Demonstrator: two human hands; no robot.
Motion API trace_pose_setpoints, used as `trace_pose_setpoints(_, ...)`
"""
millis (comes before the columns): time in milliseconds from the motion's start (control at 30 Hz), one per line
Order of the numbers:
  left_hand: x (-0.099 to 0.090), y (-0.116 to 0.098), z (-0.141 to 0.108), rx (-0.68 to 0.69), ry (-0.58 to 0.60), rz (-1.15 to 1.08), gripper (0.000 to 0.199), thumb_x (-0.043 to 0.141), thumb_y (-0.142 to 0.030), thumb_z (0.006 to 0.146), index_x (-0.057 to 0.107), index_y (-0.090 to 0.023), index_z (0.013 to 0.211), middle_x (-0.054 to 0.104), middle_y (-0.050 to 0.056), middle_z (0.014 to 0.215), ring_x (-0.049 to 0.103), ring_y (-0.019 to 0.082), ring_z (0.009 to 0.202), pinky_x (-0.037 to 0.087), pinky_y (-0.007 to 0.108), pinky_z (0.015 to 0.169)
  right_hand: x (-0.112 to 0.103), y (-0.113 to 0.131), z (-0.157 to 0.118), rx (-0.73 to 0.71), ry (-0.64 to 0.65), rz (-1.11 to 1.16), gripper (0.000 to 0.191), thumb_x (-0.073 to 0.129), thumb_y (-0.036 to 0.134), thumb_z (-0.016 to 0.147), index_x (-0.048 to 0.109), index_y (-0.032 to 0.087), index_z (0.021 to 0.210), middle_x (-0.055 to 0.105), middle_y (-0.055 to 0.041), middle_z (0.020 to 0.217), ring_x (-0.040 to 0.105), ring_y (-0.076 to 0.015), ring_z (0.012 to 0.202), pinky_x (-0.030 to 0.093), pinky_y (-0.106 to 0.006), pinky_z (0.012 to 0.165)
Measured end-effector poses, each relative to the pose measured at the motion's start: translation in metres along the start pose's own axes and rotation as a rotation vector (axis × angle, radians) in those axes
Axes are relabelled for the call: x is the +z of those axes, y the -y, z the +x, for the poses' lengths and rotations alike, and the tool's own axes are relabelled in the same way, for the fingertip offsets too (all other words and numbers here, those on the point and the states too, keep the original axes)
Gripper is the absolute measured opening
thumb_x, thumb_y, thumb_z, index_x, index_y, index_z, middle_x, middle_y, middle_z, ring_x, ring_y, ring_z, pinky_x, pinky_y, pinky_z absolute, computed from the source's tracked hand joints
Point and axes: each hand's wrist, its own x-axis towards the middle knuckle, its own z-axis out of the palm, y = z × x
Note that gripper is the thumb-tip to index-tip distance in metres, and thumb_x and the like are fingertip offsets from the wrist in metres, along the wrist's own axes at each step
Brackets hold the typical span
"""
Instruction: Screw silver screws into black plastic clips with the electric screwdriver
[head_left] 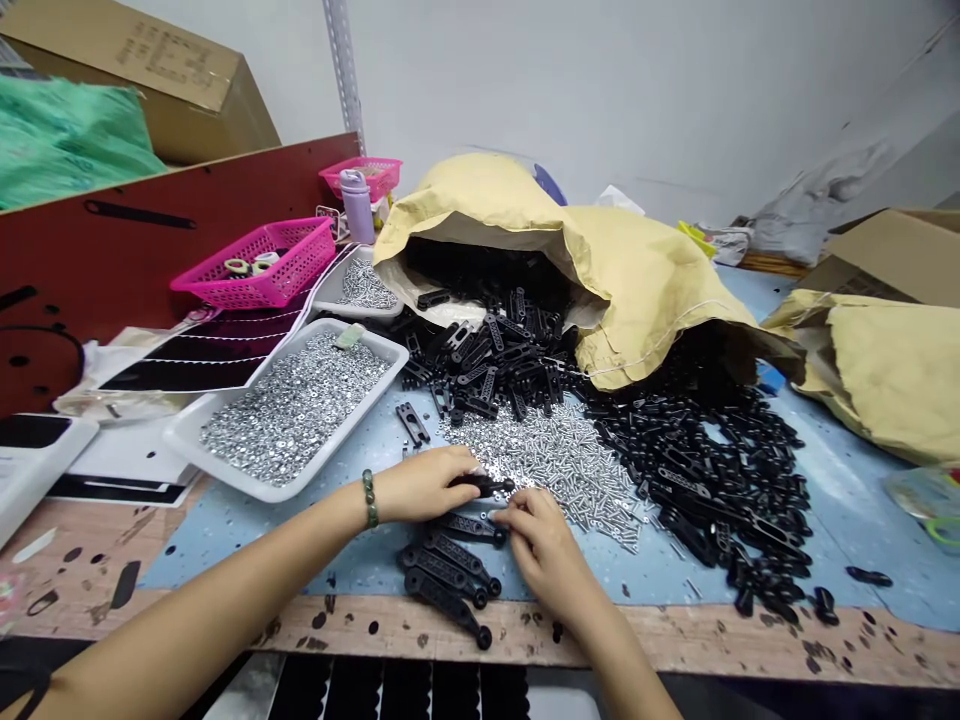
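My left hand [433,484], a beaded bracelet at its wrist, is closed around a black plastic arm [489,486] that points to the right. At the right end of that part, the fingers of my right hand [541,538] are pinched together; whatever is between them is too small to name. Several black arms made of joined links [450,590] lie side by side just below my hands. Directly beyond them spreads a heap of silver screws [574,460]. A loose black link [412,424] rests beyond my left wrist.
Open yellow sacks [495,200] spill black links [502,360] and smaller black parts [712,470] onto the blue mat [847,530]. To the left stand a white tray of nuts [292,410], a smaller screw tray [366,285], a pink basket [262,265] and a purple bottle [358,207].
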Motion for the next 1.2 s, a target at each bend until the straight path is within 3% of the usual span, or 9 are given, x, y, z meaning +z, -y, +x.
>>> trace_pose_setpoints(233,0.004,-0.003,-0.001,0.074,0.015,0.107,0.012,0.054,-0.02,0.084,0.066,-0.021,0.081,0.057,0.002,0.086,0.054,0.019,0.086,0.04,0.029,0.075,0.002,-0.005,-0.014,0.081,-0.163,0.083,0.015,0.048,0.019,0.089,0.051,0.023,0.104,0.057,-0.0071,0.098,0.055,-0.0223,0.094,0.047,-0.035,0.08)
trace_pose_setpoints(400,0.004,0.004,-0.002,0.087,0.009,0.19,0.012,0.055,-0.014,0.083,0.065,-0.02,0.078,0.057,0.003,0.088,0.051,0.021,0.09,0.038,0.031,0.08,0.01,-0.006,-0.008,0.074,-0.1,-0.004,0.004,0.053,0.019,0.088,0.054,0.023,0.089,0.056,-0.0054,0.092,0.053,-0.0224,0.09,0.045,-0.036,0.078)
trace_pose_setpoints(500,0.005,0.005,-0.003,0.073,0.006,0.209,0.012,0.054,-0.016,0.085,0.065,-0.02,0.081,0.057,0.003,0.09,0.051,0.021,0.091,0.039,0.031,0.08,0.011,-0.004,-0.003,0.108,-0.094,-0.098,0.007,0.057,0.02,0.085,0.053,0.022,0.08,0.055,-0.0042,0.086,0.052,-0.0225,0.084,0.044,-0.037,0.074)
trace_pose_setpoints(600,0.008,0.002,-0.002,0.072,0.024,0.223,0.012,0.055,-0.017,0.085,0.066,-0.021,0.084,0.056,0.003,0.09,0.051,0.021,0.092,0.04,0.03,0.08,0.006,-0.002,-0.004,0.132,-0.15,-0.1,0.006,0.053,0.018,0.086,0.054,0.021,0.091,0.056,-0.0061,0.092,0.052,-0.0234,0.09,0.044,-0.039,0.077)
trace_pose_setpoints(700,0.011,-0.004,0.0,0.089,0.068,0.234,0.012,0.056,-0.017,0.085,0.067,-0.022,0.088,0.057,0.003,0.088,0.051,0.021,0.091,0.04,0.03,0.081,0.003,-0.002,-0.011,0.068,-0.125,-0.021,0.019,0.05,0.017,0.088,0.052,0.022,0.106,0.059,-0.007,0.101,0.053,-0.0224,0.097,0.044,-0.038,0.083)
trace_pose_setpoints(900,0.009,-0.007,-0.002,0.117,0.137,0.206,0.021,0.045,-0.017,0.091,0.064,-0.022,0.097,0.056,0.004,0.091,0.052,0.019,0.088,0.041,0.029,0.079,0.013,-0.003,-0.016,-0.072,-0.144,-0.013,0.017,0.049,0.013,0.09,0.059,0.021,0.1,0.063,-0.0056,0.094,0.057,-0.0196,0.088,0.046,-0.035,0.078)
trace_pose_setpoints(1200,0.009,0.002,-0.008,-0.034,0.067,0.077,0.011,0.06,-0.015,0.08,0.063,-0.02,0.089,0.065,0.001,0.092,0.059,0.018,0.088,0.044,0.027,0.077,0.011,0.004,-0.013,-0.202,-0.144,-0.076,0.02,0.048,0.011,0.09,0.061,0.02,0.101,0.065,-0.007,0.092,0.057,-0.0189,0.084,0.046,-0.035,0.074)
